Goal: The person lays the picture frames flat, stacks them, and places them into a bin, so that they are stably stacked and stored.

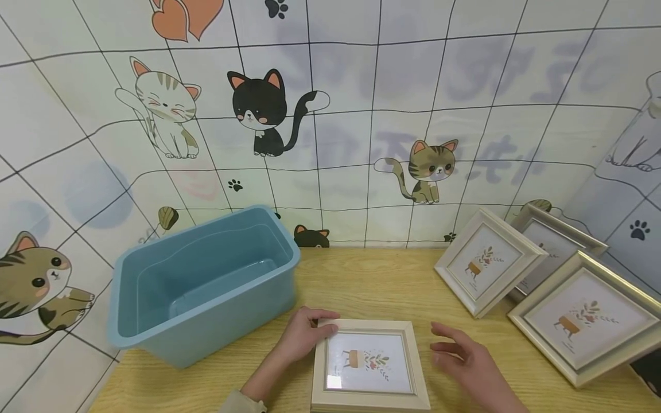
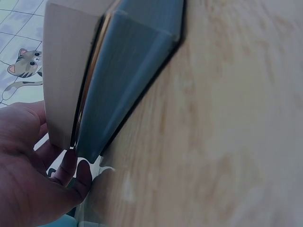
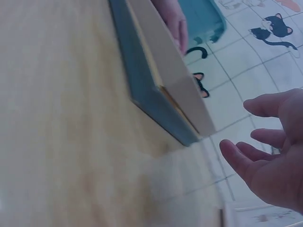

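In front of me a cream picture frame (image 1: 369, 326) lies face up, its print of a potted plant turned sideways behind shiny glazing. My left hand (image 1: 302, 335) holds it at the far left corner, thumb on the rim and a finger along the back edge. The left wrist view shows that hand's fingertips (image 2: 83, 175) at the frame's edge, where a blue-grey layer (image 2: 125, 71) sits directly beneath the pale one. To the right, my right hand (image 1: 467, 361) hovers apart from the frame with relaxed fingers and holds nothing.
A deep blue plastic bin (image 1: 206, 321) stands at the left of the wooden table (image 1: 372, 275). On the right three framed prints stand tilted: a cream one (image 1: 465, 295), a silver-toned one (image 1: 563, 221) behind it, and a gold-edged one (image 1: 547, 344). A cat-patterned sheet (image 1: 351, 137) covers the walls.
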A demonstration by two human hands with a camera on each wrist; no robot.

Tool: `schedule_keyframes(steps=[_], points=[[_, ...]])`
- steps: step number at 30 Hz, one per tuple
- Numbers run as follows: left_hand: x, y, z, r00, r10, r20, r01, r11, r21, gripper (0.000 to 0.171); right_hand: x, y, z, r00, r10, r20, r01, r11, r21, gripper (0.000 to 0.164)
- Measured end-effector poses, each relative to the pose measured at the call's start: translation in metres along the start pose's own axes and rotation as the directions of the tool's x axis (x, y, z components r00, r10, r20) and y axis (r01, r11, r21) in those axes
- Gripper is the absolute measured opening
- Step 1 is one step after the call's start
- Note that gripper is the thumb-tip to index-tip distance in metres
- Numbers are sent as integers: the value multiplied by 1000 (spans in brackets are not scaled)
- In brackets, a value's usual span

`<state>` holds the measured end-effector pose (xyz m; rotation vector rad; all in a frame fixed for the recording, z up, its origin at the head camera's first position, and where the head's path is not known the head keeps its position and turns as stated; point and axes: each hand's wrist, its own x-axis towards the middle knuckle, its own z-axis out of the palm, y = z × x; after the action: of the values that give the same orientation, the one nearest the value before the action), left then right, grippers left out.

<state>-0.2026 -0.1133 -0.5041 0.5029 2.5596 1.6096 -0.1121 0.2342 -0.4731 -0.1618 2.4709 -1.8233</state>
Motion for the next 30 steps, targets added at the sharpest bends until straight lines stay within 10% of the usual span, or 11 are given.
schedule_keyframes(steps=[8,23,30], points=[[-2,-1,-1,1000,-16,-2,16,1000,-2,21,19,-31,-53,966,-243,-86,227,961,-160,51],[-1,2,-2,1000,-14,21,14,1000,-19,21,75,-65,-167,839,-376,-393,261,912,-316,56],[0,2,-3,999,-26,26,26,999,-23,22,109,-57,-185,883,-295,-365,118,892,-436,58]])
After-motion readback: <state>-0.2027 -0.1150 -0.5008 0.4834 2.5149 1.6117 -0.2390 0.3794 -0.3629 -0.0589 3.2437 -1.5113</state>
